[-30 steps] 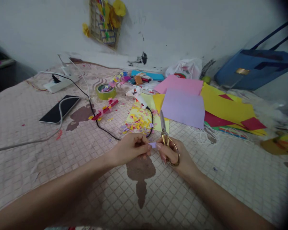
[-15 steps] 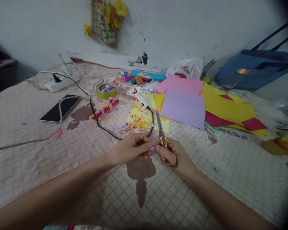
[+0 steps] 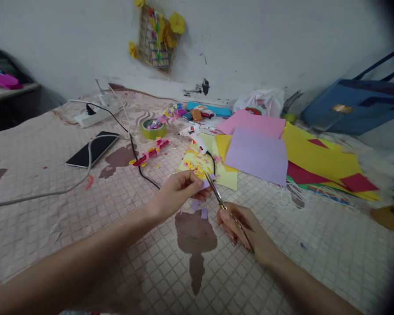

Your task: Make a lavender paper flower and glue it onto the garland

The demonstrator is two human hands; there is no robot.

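Between thumb and fingers, my left hand pinches a small piece of purple paper. My right hand is closed around a pair of gold-handled scissors, whose blades point up and left to the edge of that paper. Small purple scraps lie on the cloth below my left hand. Just beyond it, a heap of yellow, pink and purple paper bits rests on a pale yellow sheet. A white glue gun lies behind the heap, its black cord running toward my hands.
Purple paper, pink paper and yellow paper overlap at right, near white string. Toward the left are a phone, a tape roll, a decorated red stick and a power strip. A blue bag stands behind.
The scissors have swung from upright beside my fingers to pointing at the purple paper. My hands have moved apart, and purple scraps now show on the cloth. The view has shifted slightly left.
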